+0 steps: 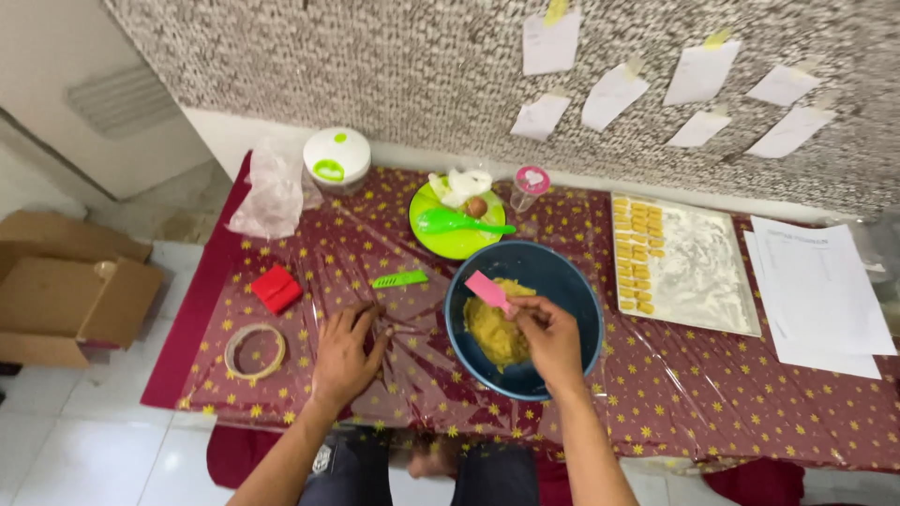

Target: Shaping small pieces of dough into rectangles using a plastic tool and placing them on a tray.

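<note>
Right hand: I see it gripping a pink spatula over yellow dough in the blue bowl.
Left hand: open, flat on the plastic-covered tablecloth.

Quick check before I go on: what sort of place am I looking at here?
Likely a home food-prep spot: a low table under a starred plastic cover, a blue bowl of yellow dough, and a floured tray with rows of shaped pieces. The right hand holds a pink spatula.
</note>
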